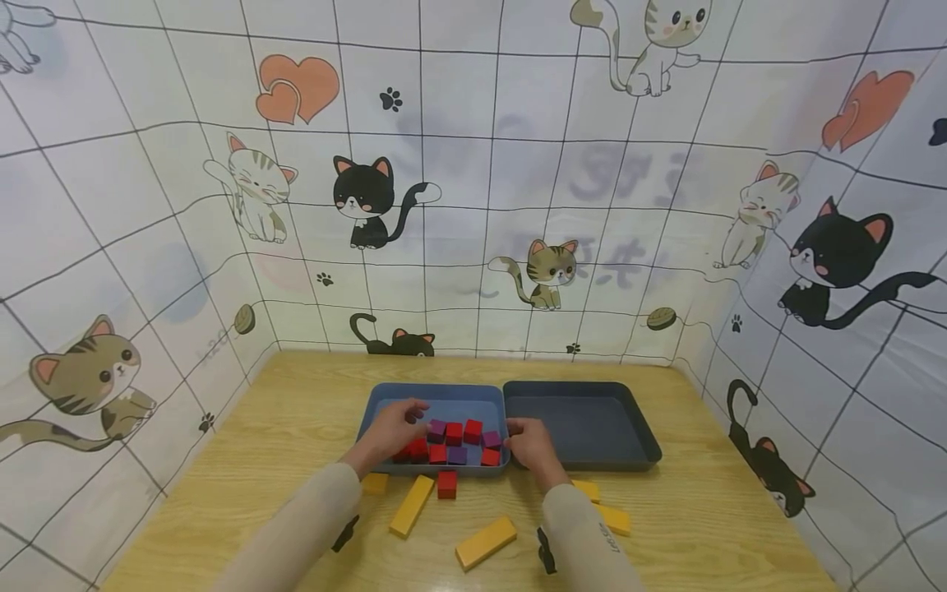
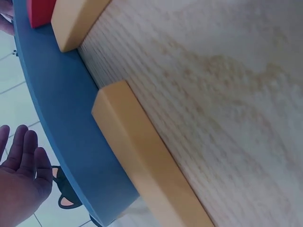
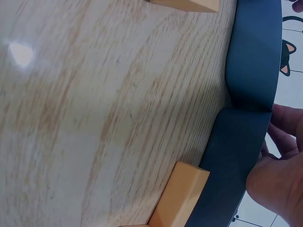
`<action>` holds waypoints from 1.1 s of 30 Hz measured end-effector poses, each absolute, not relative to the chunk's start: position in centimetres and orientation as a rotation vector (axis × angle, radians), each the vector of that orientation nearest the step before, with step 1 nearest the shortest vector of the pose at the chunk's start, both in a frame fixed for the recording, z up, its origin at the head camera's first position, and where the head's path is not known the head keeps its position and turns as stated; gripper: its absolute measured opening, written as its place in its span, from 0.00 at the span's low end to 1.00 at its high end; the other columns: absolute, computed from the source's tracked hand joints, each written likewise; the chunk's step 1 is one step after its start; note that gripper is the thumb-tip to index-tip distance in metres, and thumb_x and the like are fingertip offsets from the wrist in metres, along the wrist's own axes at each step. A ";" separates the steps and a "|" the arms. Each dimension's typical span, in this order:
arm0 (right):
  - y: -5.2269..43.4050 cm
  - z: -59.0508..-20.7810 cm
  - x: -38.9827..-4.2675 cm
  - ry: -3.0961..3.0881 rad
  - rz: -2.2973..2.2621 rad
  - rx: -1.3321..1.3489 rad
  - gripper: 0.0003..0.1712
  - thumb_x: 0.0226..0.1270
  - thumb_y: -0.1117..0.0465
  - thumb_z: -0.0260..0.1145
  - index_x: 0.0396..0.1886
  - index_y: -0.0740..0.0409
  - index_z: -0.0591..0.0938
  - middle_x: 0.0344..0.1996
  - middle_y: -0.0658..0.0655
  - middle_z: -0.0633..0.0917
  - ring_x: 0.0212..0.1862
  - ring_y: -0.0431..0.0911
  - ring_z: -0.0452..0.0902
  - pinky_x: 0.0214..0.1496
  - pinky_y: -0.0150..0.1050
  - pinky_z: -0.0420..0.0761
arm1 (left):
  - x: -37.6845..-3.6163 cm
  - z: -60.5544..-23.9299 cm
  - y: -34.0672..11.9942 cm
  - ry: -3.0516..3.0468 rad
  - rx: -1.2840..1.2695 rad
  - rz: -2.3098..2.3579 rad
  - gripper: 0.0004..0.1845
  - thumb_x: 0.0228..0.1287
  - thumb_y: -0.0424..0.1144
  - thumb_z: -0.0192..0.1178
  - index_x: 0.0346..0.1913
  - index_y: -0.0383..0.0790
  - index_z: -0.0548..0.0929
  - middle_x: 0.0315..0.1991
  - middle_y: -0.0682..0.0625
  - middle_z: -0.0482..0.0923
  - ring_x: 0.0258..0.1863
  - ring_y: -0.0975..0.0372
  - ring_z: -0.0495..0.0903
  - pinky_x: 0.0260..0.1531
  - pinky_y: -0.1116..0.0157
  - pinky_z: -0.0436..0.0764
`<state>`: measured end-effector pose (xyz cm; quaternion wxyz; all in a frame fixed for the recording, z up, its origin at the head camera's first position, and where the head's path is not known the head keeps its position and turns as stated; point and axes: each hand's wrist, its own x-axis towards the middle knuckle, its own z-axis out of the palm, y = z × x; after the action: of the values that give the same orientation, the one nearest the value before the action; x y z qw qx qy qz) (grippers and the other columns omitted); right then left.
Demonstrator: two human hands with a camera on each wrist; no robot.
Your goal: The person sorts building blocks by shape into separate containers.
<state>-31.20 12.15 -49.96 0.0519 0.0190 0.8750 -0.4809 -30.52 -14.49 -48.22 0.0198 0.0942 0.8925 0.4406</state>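
In the head view, a blue-grey tray (image 1: 455, 396) holds several red cubes (image 1: 454, 434) and purple cubes (image 1: 457, 455), bunched along its near half. My left hand (image 1: 395, 427) hovers over the left part of this tray, beside the cubes. Its fingers are extended and empty in the left wrist view, where the hand (image 2: 23, 182) shows past the tray wall (image 2: 78, 118). Where the two trays meet, my right hand (image 1: 531, 444) has its loosely bent fingertips at the rim, close to the rightmost cubes. The right wrist view hides part of its fingers behind the wall.
A dark grey tray (image 1: 577, 423) adjoins on the right, with nothing in it. One red cube (image 1: 447, 485) sits on the table in front of the left tray. Several yellow blocks (image 1: 412, 506) lie nearer me, some partly under the forearms. A cat-print curtain (image 1: 473, 205) encloses the table.
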 end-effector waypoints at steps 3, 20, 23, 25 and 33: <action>12.2 -50.0 -31.3 2.669 -1.453 0.055 0.24 0.63 0.74 0.64 0.61 0.69 0.79 0.53 0.66 0.83 0.58 0.59 0.75 0.55 0.52 0.79 | -30.0 -48.0 -14.6 2.786 0.338 1.373 0.22 0.66 0.38 0.65 0.61 0.35 0.79 0.54 0.42 0.80 0.51 0.52 0.77 0.53 0.50 0.78; 12.3 -50.1 -31.4 2.682 -1.429 0.018 0.25 0.63 0.74 0.65 0.61 0.69 0.78 0.53 0.67 0.83 0.57 0.60 0.76 0.55 0.51 0.80 | -25.4 -48.6 -15.0 2.777 0.536 1.419 0.21 0.63 0.40 0.68 0.57 0.34 0.80 0.51 0.42 0.81 0.49 0.53 0.79 0.52 0.50 0.78; 12.3 -49.9 -31.3 2.708 -1.386 -0.019 0.25 0.64 0.73 0.65 0.62 0.69 0.78 0.53 0.66 0.83 0.57 0.59 0.77 0.54 0.51 0.80 | -24.8 -49.0 -14.7 2.759 0.577 1.400 0.21 0.64 0.40 0.67 0.56 0.33 0.81 0.50 0.41 0.81 0.48 0.52 0.79 0.51 0.51 0.79; 12.4 -49.9 -31.2 2.741 -1.339 -0.065 0.25 0.64 0.72 0.65 0.62 0.69 0.78 0.52 0.66 0.83 0.56 0.59 0.78 0.54 0.52 0.80 | -24.5 -49.3 -14.4 2.738 0.592 1.389 0.21 0.64 0.40 0.67 0.56 0.33 0.81 0.51 0.42 0.81 0.49 0.52 0.80 0.51 0.51 0.79; 12.6 -49.5 -30.7 2.831 -1.136 -0.255 0.25 0.67 0.70 0.61 0.64 0.69 0.76 0.53 0.65 0.83 0.55 0.57 0.78 0.54 0.53 0.79 | -23.4 -50.4 -13.7 2.724 0.625 1.373 0.19 0.62 0.39 0.68 0.54 0.34 0.81 0.51 0.45 0.81 0.51 0.51 0.79 0.53 0.50 0.78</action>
<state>-30.74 12.64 -49.54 0.0402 -0.0832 0.9241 -0.3709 -23.41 -13.67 -50.39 0.0136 0.2006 0.8747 0.4409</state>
